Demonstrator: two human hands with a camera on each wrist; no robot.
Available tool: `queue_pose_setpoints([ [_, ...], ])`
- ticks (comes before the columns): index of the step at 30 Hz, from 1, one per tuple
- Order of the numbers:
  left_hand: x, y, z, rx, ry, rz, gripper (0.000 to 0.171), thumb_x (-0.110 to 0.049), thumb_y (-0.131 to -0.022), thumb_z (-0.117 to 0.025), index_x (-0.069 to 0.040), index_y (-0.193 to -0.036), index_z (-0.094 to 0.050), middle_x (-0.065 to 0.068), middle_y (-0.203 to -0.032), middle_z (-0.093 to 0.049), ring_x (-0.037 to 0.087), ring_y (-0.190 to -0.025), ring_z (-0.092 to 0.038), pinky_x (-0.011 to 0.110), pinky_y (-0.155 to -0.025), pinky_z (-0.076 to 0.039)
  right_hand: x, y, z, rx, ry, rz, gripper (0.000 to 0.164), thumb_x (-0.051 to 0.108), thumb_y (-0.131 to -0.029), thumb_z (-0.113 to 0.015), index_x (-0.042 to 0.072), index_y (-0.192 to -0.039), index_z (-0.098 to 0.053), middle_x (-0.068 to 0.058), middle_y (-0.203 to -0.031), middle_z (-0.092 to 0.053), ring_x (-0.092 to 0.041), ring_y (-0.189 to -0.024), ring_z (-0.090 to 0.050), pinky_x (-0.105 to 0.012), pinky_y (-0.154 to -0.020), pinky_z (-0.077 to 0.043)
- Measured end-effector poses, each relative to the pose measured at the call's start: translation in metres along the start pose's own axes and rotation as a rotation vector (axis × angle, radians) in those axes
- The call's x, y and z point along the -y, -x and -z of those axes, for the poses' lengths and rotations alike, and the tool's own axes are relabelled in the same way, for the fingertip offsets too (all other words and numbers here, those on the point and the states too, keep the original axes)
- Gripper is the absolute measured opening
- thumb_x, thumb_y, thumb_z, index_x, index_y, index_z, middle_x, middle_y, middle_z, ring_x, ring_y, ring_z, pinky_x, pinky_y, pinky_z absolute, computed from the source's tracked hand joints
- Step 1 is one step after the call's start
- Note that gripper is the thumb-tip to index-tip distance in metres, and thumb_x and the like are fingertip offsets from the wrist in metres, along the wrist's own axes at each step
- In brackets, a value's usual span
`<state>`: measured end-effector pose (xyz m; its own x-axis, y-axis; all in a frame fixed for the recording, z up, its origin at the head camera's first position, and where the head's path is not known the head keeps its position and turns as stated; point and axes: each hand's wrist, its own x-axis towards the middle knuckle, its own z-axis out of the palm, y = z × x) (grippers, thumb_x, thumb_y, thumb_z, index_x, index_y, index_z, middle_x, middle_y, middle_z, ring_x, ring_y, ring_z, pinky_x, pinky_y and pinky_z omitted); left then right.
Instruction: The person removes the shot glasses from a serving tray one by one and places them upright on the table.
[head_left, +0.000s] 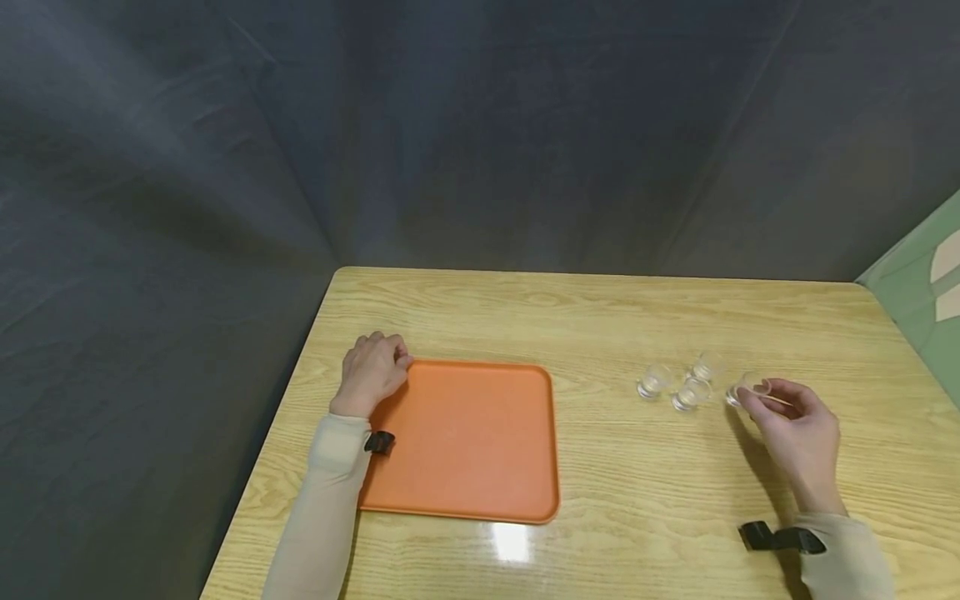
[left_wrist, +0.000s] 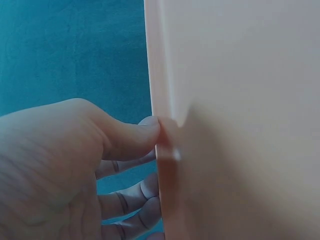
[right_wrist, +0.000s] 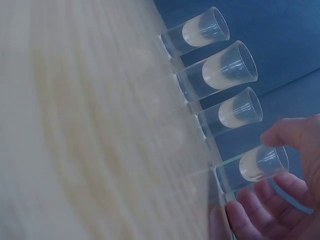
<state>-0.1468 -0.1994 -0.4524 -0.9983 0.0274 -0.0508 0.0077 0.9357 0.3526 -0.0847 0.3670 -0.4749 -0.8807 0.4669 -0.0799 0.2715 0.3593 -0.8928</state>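
At the far left corner of an orange tray (head_left: 465,442), my left hand (head_left: 371,373) grips the rim. In the left wrist view, the thumb (left_wrist: 137,137) lies on the tray's edge and the curled fingers touch its outer side. On the right of the table, my right hand (head_left: 802,425) holds a small clear shot glass (right_wrist: 262,162) near its rim between thumb and fingers. The glass stands upright, its base at the tabletop. Three more shot glasses (head_left: 692,395) stand upright in a close group just to its left.
The wood-grain table (head_left: 600,467) carries the tray on its left half. A dark cloth (head_left: 525,142) hangs behind the table and along its left side. Green material (head_left: 918,283) with pale patches lies beyond the right edge.
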Motion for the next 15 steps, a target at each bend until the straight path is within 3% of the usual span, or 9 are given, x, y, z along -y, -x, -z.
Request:
queue_pose_setpoints([
  [8,-0.0014,-0.0004,-0.0002,0.003,-0.004,-0.011,0.015,-0.026,-0.105,-0.067,-0.015,-0.098,-0.072,0.011,-0.097,-0.065,0.034,-0.092,-0.057,0.049,-0.08,-0.049,-0.0022,0.0026,0.0017,-0.01,0.029,-0.001,0.03,0.032,-0.094,-0.083,0.032,-0.117,-0.063,0.034,-0.098,-0.061,0.018,-0.084,-0.062,-0.006,-0.066,-0.049],
  [15,0.0065,0.0078,0.0021,-0.02,-0.007,-0.01,0.015,-0.027,-0.105,-0.068,-0.014,-0.1,-0.075,0.01,-0.099,-0.067,0.034,-0.092,-0.058,0.049,-0.08,-0.05,0.0053,0.0015,0.0002,0.073,0.119,0.084,0.057,0.042,-0.099,-0.074,0.012,-0.145,-0.059,0.037,-0.104,-0.057,0.017,-0.094,-0.056,-0.005,-0.074,-0.046],
])
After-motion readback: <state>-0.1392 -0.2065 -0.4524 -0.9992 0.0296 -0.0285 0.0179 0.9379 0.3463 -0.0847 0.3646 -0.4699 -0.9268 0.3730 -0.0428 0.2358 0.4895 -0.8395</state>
